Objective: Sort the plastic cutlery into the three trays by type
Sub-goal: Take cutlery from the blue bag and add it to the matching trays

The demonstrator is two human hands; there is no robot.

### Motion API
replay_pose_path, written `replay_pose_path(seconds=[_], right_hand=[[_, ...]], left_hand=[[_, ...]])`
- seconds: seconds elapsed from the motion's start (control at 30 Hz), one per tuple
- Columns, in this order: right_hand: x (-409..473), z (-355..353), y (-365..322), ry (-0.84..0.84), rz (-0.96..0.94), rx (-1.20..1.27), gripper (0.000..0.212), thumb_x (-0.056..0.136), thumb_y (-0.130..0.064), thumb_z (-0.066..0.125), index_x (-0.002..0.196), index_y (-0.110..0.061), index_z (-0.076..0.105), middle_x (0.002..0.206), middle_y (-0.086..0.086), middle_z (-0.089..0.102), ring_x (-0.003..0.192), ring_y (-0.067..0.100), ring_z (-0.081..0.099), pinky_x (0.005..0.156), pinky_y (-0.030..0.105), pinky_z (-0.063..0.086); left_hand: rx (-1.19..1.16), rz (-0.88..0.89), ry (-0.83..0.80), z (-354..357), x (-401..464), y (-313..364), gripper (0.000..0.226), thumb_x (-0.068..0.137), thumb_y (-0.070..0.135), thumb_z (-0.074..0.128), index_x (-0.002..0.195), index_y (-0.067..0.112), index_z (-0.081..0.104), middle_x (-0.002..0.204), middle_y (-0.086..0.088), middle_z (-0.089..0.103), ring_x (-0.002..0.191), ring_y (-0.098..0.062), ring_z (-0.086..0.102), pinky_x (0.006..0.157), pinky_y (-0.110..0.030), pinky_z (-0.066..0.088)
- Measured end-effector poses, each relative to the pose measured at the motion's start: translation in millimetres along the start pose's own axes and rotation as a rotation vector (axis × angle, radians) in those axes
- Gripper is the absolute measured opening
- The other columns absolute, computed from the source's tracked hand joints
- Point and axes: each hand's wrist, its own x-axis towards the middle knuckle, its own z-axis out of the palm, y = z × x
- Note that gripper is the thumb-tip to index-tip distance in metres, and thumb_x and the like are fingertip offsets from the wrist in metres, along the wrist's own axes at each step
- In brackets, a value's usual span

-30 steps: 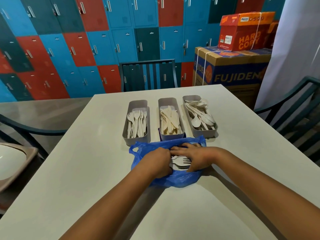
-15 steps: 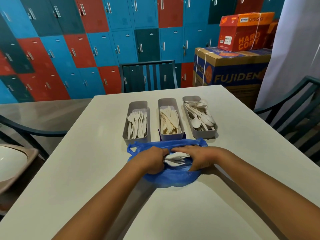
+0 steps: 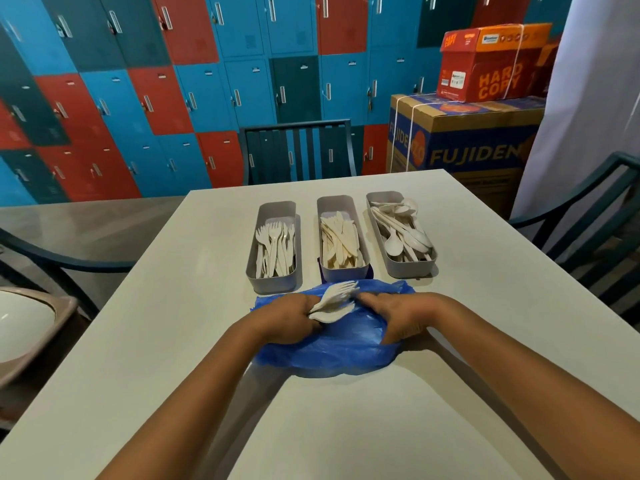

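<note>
— Looking at the left hand point(image 3: 291, 320): what has it got?

— A bunch of white forks point(image 3: 334, 301). The fingers are curled round the handle ends, and the tines fan out toward the trays, raised above the blue bag point(image 3: 332, 355).

— And the right hand point(image 3: 398, 315)?

— It lies on the bag's right side, fingers bent down into the plastic. I think it is pinching the bag, but the fingertips are hidden in the folds, so I cannot be sure.

— Where is the bag?

— On the white table point(image 3: 485, 306), just in front of the three grey trays, its far edge touching or nearly touching the middle one.

— What is in the trays?

— The left tray point(image 3: 273, 284) holds forks, tines pointing away. The middle tray point(image 3: 344, 271) holds knives point(image 3: 339, 242), cream in colour. The right tray point(image 3: 410, 270) holds spoons point(image 3: 401, 233), some lying over its far rim.

— Anything behind?

— A dark chair point(image 3: 298, 150) at the far edge of the table, a wall of red, blue and dark green lockers point(image 3: 194, 81), and two stacked cardboard boxes point(image 3: 467, 133) on the right.
</note>
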Motion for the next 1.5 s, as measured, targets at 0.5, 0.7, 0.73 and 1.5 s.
replay_pose_path(seconds=[0.5, 0.7, 0.73, 1.5], right_hand=[[-16, -13, -59, 0.059, -0.211, -0.153, 0.042, 0.091, -0.027, 0.057, 0.131, -0.040, 0.052, 0.151, -0.014, 0.031, 0.136, 0.015, 0.032, 0.108, 0.034, 0.027], [-14, -8, -65, -0.096, -0.267, -0.129, 0.032, 0.093, -0.022, 0.055, 0.123, -0.032, 0.061, 0.129, -0.008, 0.046, 0.104, 0.002, 0.046, 0.092, 0.020, 0.032], [-14, -11, -66, -0.065, -0.277, -0.074, 0.030, 0.094, -0.021, 0.055, 0.121, -0.030, 0.062, 0.121, -0.009, 0.052, 0.092, -0.002, 0.048, 0.085, 0.016, 0.034], [-2, -27, -75, 0.497, -0.084, 0.742, 0.018, 0.092, -0.013, 0.058, 0.081, 0.001, 0.062, 0.063, 0.007, 0.054, 0.054, 0.018, 0.056, 0.059, 0.031, 0.056]], left_hand=[[-0.947, 0.034, 0.379, -24, -7, 13, 0.020, 0.096, 0.005, 0.041, 0.078, 0.014, 0.045, 0.066, -0.002, 0.042, 0.055, -0.012, 0.041, 0.057, -0.029, 0.043], [-1.610, -0.126, 0.305, -35, 2, 15, 0.019, 0.091, 0.015, 0.033, 0.072, 0.016, 0.035, 0.048, 0.003, 0.030, 0.035, -0.009, 0.027, 0.037, -0.017, 0.030], [-1.698, -0.102, 0.293, -35, 3, 15, 0.016, 0.089, 0.011, 0.030, 0.075, 0.014, 0.036, 0.049, 0.002, 0.034, 0.035, -0.009, 0.030, 0.038, -0.018, 0.032], [-1.567, -0.250, 0.517, -23, 25, 20, 0.023, 0.100, 0.007, 0.040, 0.116, -0.004, 0.052, 0.086, -0.012, 0.064, 0.077, -0.018, 0.063, 0.060, -0.027, 0.056]])
